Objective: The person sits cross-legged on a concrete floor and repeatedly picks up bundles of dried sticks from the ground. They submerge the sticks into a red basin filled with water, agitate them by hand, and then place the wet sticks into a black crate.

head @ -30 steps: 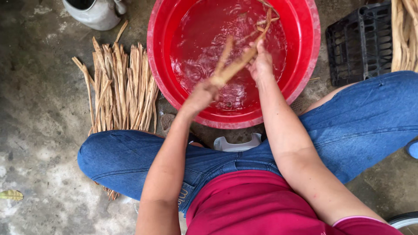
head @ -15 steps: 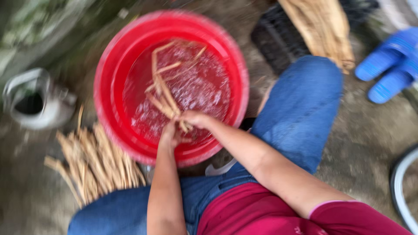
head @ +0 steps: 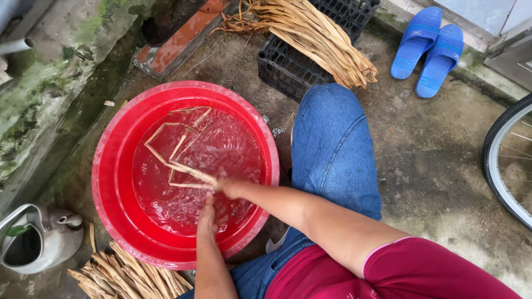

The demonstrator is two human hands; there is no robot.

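Observation:
A big red basin [head: 116, 166] full of water stands on the concrete ground in front of me. Several thin tan plant strips [head: 176, 149] float and bend in the water. My right hand [head: 226, 187] reaches across the basin and is shut on the near ends of those strips, just above the water. My left hand [head: 208, 217] is below it, fingers dipped in the water, touching the same bundle at its base; its grip is hard to make out.
A heap of tan strips [head: 124, 277] lies by the basin's near left. A grey metal kettle [head: 39, 241] sits at left. A black crate [head: 302, 61] carries a bundle of dried strips [head: 321, 39]. Blue slippers [head: 429, 47] and a bicycle wheel [head: 501, 160] are at right.
My head has turned, so the basin now sits left and lower in view. The strips, lifted over the water before, now trail in it with both hands close together at the near side.

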